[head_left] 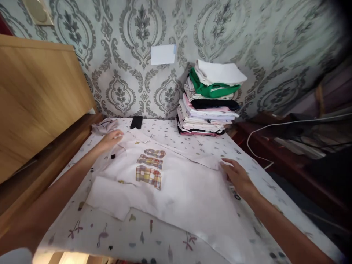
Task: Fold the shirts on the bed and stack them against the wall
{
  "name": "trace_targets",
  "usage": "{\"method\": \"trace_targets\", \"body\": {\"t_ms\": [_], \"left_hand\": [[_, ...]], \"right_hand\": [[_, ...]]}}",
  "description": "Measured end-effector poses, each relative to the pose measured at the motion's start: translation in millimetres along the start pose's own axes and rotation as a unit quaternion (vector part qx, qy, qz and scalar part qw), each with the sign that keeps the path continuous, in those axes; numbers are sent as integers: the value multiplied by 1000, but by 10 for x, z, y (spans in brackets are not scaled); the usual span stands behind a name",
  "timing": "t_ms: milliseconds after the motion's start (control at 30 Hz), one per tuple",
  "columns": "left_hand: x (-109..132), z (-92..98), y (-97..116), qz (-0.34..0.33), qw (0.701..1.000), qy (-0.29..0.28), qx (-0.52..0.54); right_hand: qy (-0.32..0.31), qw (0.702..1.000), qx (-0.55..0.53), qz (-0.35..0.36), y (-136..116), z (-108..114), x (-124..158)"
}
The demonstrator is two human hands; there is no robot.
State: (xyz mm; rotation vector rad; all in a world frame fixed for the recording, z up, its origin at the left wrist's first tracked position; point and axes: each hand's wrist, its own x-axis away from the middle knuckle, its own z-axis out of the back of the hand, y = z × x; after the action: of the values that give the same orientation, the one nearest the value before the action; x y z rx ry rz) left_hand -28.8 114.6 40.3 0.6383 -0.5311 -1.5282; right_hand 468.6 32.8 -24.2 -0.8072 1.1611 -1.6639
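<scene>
A white T-shirt [176,183] with plaid letters on its chest lies spread flat on a bed covered by a patterned sheet [115,234]. My left hand [110,139] rests at the shirt's collar end, fingers curled on the fabric. At the shirt's far edge near the hem, my right hand [238,176] lies flat with its fingers stretched out on the cloth. One short sleeve [110,198] sticks out toward me.
A tall stack of folded clothes [210,99] stands against the wallpapered wall. A black phone [136,122] and a crumpled garment [105,125] lie at the bed's far end. A wooden headboard [35,95] rises at left; cables and a dark bench [275,143] are at right.
</scene>
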Motion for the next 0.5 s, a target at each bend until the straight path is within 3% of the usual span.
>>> {"method": "trace_targets", "body": {"t_ms": [67,133,233,367,433,500], "left_hand": [[272,1,-206,-63,992,-58,-94],[479,67,-354,-82,982,-79,-153],[487,177,-453,-61,975,-77,-198],[-49,102,-372,-10,972,-46,-231],[-391,-59,-283,28,968,-20,-248],[-671,-263,-205,59,964,-2,-261]], "right_hand": [[-3,999,30,-27,70,74,32],[-9,996,90,-24,77,110,12],[-38,967,248,41,27,88,-113],[-84,895,413,143,-39,-19,-316],[-96,882,425,181,-30,-66,-392],[-92,887,404,203,9,-91,-451]]}}
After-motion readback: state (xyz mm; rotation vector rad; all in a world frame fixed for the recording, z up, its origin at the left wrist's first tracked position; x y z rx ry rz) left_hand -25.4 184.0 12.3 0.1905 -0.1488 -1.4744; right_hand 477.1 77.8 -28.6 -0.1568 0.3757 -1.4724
